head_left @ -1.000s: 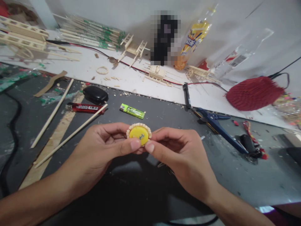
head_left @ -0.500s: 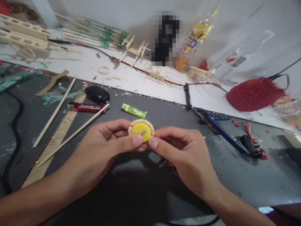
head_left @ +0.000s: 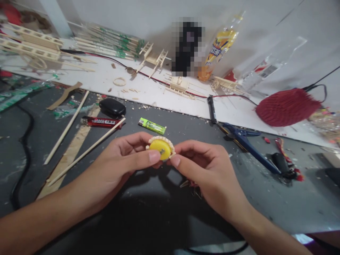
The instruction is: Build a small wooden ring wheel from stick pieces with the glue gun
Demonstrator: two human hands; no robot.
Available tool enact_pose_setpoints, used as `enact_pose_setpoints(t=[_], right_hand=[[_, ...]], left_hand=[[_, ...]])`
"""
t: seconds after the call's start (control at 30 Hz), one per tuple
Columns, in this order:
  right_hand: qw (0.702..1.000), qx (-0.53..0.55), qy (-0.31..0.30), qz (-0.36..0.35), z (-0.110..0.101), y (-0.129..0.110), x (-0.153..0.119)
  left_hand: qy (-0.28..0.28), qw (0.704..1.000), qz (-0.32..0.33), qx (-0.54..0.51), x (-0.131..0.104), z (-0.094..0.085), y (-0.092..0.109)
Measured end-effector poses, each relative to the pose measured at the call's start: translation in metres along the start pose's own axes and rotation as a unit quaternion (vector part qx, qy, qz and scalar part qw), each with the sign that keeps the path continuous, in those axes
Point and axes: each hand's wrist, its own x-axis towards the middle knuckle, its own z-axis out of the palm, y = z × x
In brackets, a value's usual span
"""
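Head camera view shows two bare hands meeting above a dark, debris-flecked worktop [head_left: 265,202], a yellow disc [head_left: 159,147] edged by a pale segmented ring [head_left: 171,144] held between them. The left hand [head_left: 124,156] has its grip closed on the yellow disc, thumb laid across the face near a small dark mark; the right hand [head_left: 209,170] pinches the pale segmented ring at its lower right edge, thumb toward the camera. Just beyond the fingers lies a green lighter [head_left: 152,125]. To its left are a red lighter [head_left: 102,122], a glossy black oval object [head_left: 113,107] and two slender sticks [head_left: 66,128], one crossing a flat wood strip [head_left: 79,140]. At right rests a blue-handled tool [head_left: 253,150], near a dark red ribbed bundle [head_left: 288,106]. Behind, small wooden models [head_left: 154,58] and a yellow-labelled bottle [head_left: 217,46] line a white board [head_left: 186,106] against the wall.
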Motion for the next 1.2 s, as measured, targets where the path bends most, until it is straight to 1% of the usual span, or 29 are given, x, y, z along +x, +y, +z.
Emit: enact_pose_setpoints(t=[0.1, 0.27, 0.4, 0.5, 0.63, 0.8, 0.97, 1.03, 1.13, 1.2], right_hand=[[1.0, -0.026, -0.012, -0.009, -0.002, 0.001, -0.001], [0.999, -0.035, -0.038, -0.009, -0.007, 0.004, 0.0], [0.997, -0.072, -0.017, -0.032, -0.007, 0.003, 0.0], [0.992, -0.108, 0.015, -0.061, -0.002, 0.001, 0.0], [0.988, -0.13, 0.039, -0.075, 0.001, -0.001, 0.0], [0.986, -0.144, 0.032, -0.079, 0.0, -0.002, -0.003], [0.985, -0.146, 0.025, -0.084, -0.003, -0.002, -0.004], [0.985, -0.144, 0.026, -0.086, -0.005, -0.003, -0.005], [0.987, -0.128, 0.034, -0.094, -0.013, -0.007, -0.006], [0.985, -0.124, 0.048, -0.114, -0.021, -0.012, -0.008]], left_hand=[[0.004, 1.0, 0.002, 0.013, 0.001, -0.003, -0.002], [0.017, 0.999, 0.038, 0.014, 0.002, -0.004, -0.002], [0.025, 0.999, 0.04, 0.005, 0.0, -0.002, -0.002], [0.042, 0.998, 0.044, 0.02, -0.001, -0.001, -0.003], [0.063, 0.995, 0.057, 0.044, -0.002, -0.001, -0.003], [0.093, 0.991, 0.074, 0.053, -0.003, -0.001, 0.002], [0.105, 0.989, 0.084, 0.064, -0.001, -0.002, 0.008], [0.13, 0.979, 0.117, 0.101, 0.001, -0.005, 0.01], [0.184, 0.95, 0.184, 0.175, 0.007, -0.013, 0.016], [0.198, 0.934, 0.198, 0.222, 0.013, -0.02, 0.02]])
